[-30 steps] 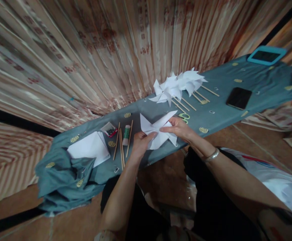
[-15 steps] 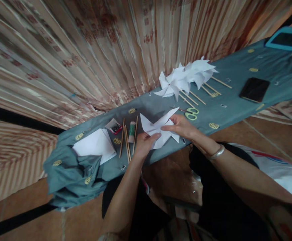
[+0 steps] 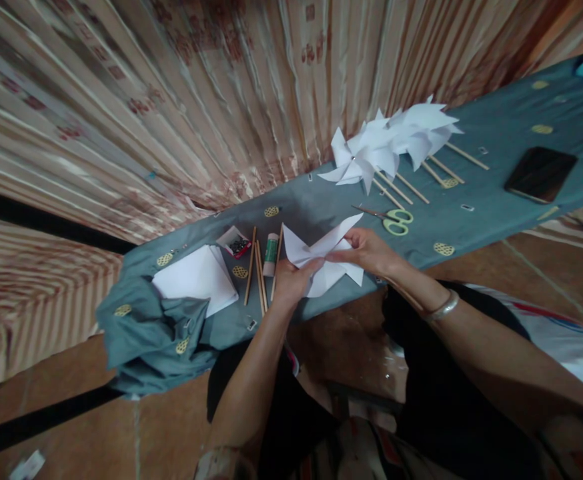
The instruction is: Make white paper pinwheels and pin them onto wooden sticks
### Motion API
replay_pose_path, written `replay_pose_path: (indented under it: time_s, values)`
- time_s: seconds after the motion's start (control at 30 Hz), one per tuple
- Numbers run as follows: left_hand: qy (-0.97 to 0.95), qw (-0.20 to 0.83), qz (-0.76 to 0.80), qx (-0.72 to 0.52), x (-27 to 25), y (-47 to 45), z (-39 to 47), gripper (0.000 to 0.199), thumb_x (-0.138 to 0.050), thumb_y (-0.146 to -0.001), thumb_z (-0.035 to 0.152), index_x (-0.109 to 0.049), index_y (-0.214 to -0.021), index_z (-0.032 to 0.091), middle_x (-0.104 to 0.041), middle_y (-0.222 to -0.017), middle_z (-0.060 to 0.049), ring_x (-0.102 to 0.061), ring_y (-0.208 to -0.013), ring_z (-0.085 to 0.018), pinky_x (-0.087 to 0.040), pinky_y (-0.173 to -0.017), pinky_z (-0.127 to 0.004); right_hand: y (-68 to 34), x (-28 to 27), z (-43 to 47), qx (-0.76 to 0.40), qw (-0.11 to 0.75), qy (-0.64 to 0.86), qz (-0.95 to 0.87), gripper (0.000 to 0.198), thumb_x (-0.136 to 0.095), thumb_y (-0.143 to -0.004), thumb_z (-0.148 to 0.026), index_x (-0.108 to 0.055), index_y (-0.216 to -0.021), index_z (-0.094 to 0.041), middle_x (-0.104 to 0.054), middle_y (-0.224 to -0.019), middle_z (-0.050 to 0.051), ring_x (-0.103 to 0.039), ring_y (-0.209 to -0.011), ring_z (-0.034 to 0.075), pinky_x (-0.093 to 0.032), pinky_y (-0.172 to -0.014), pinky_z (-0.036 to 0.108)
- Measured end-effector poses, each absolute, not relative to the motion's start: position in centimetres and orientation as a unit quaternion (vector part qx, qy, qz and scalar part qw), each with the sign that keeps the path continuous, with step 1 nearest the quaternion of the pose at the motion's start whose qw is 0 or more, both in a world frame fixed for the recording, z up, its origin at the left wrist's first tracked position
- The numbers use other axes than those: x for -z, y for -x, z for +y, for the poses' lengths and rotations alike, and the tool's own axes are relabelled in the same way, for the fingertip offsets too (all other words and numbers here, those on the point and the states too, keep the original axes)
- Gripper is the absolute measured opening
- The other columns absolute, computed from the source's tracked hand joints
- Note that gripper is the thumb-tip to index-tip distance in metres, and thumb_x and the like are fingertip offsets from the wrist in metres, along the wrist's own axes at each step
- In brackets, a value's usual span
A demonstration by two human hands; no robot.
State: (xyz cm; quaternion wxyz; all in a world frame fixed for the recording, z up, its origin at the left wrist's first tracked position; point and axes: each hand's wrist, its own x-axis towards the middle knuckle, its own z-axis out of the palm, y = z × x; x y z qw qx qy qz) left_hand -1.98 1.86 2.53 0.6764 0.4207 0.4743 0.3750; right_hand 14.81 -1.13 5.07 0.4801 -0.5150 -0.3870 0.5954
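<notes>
A white paper pinwheel (image 3: 324, 281) with pointed blades is held between both hands above the near edge of the cloth-covered table. My left hand (image 3: 292, 281) grips its left side, the thumb pressed near the centre. My right hand (image 3: 371, 252) pinches it from the right, its thumb also at the centre. What lies under the thumbs is hidden. A thin stick-like line shows below my right wrist; I cannot tell what it joins. Just left of my left hand are a glue stick (image 3: 270, 255), several wooden sticks (image 3: 250, 267) and a small box of dark pins (image 3: 236, 245).
White paper sheets (image 3: 196, 277) lie stacked at the left beside bunched cloth (image 3: 156, 333). Green-handled scissors (image 3: 396, 221) rest beyond my right hand. Several pinwheels on sticks (image 3: 371, 153) lie along the back by the curtain (image 3: 251, 100). A dark phone (image 3: 541, 175) is further right.
The view has shifted, so the table items sit differently in it. My left thumb has moved in toward the pinwheel's centre, close to the right thumb. Both hands still hold the paper.
</notes>
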Motion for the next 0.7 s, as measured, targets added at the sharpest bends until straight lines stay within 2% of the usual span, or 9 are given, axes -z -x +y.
replay_pose_path:
  time_s: [0.23, 0.43, 0.7]
  values:
    - [-0.449, 0.634, 0.49, -0.395, -2.0, 1.7, 1.8, 0.024, -0.086, -0.055, 0.025, -0.076, -0.074, 0.014, -0.076, -0.077, -0.006, -0.07, -0.073, -0.021, -0.054, -0.071, -0.03, -14.8, -4.4, -1.3, -0.584, 0.482, 0.528, -0.386, 0.037, -0.09, -0.049, -0.033, -0.072, -0.078, -0.019, -0.077, -0.075, 0.0, -0.07, -0.066, 0.019, -0.058, -0.065, 0.033]
    - [-0.496, 0.563, 0.512, -0.419, -1.6, 0.9, 2.0, 0.017, -0.08, -0.062, 0.026, -0.074, -0.071, 0.013, -0.077, -0.076, -0.007, -0.071, -0.074, -0.022, -0.054, -0.067, -0.029, -13.9, -3.0, -1.3, -0.516, 0.544, 0.561, -0.352, 0.037, -0.087, -0.051, -0.035, -0.068, -0.08, -0.02, -0.077, -0.077, 0.0, -0.07, -0.066, 0.021, -0.059, -0.062, 0.034]
    - [-0.545, 0.527, 0.513, -0.402, -1.9, 0.6, 2.5, 0.009, -0.076, -0.062, 0.022, -0.074, -0.068, 0.015, -0.076, -0.07, -0.005, -0.072, -0.071, -0.023, -0.054, -0.064, -0.027, -14.1, -1.8, -1.7, -0.408, 0.529, 0.636, -0.386, 0.031, -0.081, -0.06, -0.033, -0.067, -0.084, -0.021, -0.071, -0.068, -0.002, -0.065, -0.061, 0.016, -0.052, -0.056, 0.028]
